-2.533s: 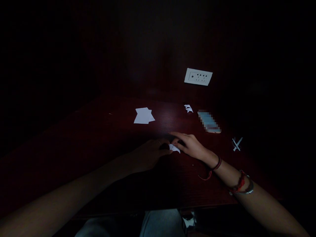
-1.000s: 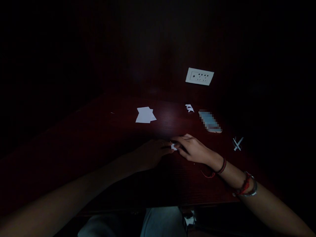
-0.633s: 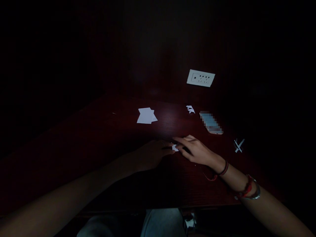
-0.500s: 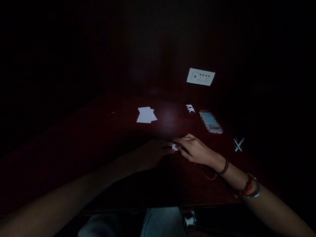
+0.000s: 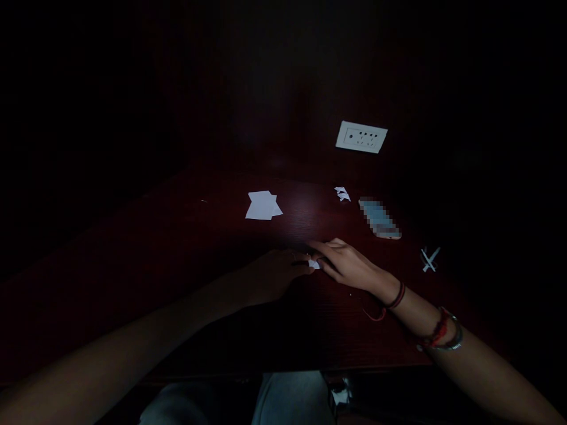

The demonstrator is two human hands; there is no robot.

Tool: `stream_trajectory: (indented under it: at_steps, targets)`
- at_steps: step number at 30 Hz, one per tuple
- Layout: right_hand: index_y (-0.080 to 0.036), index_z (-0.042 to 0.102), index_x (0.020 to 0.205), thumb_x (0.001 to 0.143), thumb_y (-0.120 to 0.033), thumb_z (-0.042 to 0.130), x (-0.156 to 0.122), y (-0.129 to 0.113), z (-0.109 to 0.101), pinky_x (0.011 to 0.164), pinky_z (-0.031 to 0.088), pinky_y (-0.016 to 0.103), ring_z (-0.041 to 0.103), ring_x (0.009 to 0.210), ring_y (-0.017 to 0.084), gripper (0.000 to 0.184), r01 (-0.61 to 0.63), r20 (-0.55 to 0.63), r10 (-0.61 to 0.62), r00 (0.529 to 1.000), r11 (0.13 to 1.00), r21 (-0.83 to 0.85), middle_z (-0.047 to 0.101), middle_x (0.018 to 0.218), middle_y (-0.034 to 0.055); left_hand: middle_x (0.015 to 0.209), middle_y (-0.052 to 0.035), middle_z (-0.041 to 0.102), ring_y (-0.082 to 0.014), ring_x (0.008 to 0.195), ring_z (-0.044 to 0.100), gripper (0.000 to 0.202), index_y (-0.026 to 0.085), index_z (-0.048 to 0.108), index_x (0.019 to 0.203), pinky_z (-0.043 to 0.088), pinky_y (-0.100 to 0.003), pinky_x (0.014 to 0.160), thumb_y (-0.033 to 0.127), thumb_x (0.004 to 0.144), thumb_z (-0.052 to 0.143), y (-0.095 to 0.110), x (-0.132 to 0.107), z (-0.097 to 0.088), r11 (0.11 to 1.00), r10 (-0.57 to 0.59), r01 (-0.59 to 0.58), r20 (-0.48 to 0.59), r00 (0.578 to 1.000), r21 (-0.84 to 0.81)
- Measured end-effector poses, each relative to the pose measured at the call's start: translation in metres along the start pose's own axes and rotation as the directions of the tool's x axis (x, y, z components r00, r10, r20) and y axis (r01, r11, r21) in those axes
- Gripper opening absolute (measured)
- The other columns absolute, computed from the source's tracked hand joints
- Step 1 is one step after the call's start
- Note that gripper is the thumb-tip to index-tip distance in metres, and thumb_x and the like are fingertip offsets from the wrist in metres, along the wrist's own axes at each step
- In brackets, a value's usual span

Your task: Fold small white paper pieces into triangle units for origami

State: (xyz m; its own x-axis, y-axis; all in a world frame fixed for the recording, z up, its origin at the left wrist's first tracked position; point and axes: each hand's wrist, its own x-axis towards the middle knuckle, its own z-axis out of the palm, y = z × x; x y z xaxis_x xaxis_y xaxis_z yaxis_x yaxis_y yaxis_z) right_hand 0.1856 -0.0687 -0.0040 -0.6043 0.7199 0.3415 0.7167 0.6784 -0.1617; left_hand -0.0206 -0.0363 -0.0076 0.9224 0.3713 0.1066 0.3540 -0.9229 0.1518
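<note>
The scene is very dark. My left hand [image 5: 270,276] and my right hand [image 5: 349,265] meet over a dark red wooden table [image 5: 177,260]. Between their fingertips is a small folded white paper piece [image 5: 314,264], which both hands pinch against the tabletop. Most of the paper is hidden under the fingers. Red and dark bracelets circle my right wrist and forearm.
A few white paper sheets [image 5: 263,205] lie further back on the table. Small white scraps [image 5: 342,193] and a phone [image 5: 380,218] lie to the right, and crossed white strips [image 5: 429,260] near the right edge. A white wall socket [image 5: 361,137] is behind the table.
The paper showed more 2.5 s ago; my right hand has since closed over it, leaving only a sliver visible. Both hands stay in nearly the same place.
</note>
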Motion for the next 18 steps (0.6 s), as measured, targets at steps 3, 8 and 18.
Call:
stream_trajectory:
  at_steps: [3,8,18]
  targets:
    - [-0.012,0.037,0.12,0.081,-0.014,0.039,-0.001,0.0,-0.001,0.076,0.041,0.031,0.055,0.081,0.016,0.039,-0.019,0.013,0.019,1.0,1.0,-0.024,0.061,0.088,0.0072,0.127,-0.0035,0.041,-0.0208,0.115,0.037,0.042,0.022,0.048,0.114,0.031,-0.039,0.093,0.006,0.076,0.04,0.0,0.0,0.0,1.0,-0.024,0.024,0.0,1.0,0.005]
    - [-0.011,0.039,0.118,0.078,-0.012,0.042,-0.007,0.001,-0.002,0.077,0.04,0.033,0.055,0.083,0.018,0.04,-0.043,0.014,0.043,0.999,0.998,-0.049,0.061,0.086,0.0069,0.128,-0.0032,0.04,-0.0203,0.116,0.036,0.044,0.023,0.046,0.117,0.032,-0.038,0.093,0.007,0.076,0.041,-0.002,0.001,0.003,1.0,-0.001,0.001,-0.006,1.0,0.004]
    - [-0.014,0.052,0.097,0.074,-0.014,0.048,-0.012,0.001,-0.001,0.083,0.037,0.034,0.056,0.082,0.017,0.023,-0.096,-0.046,0.096,0.994,0.995,0.006,0.063,0.089,0.0052,0.127,0.0002,0.041,-0.0173,0.114,0.038,0.043,0.026,0.044,0.117,0.032,-0.033,0.09,0.007,0.079,0.037,-0.002,-0.001,0.003,1.0,0.011,-0.011,-0.038,0.999,0.006]
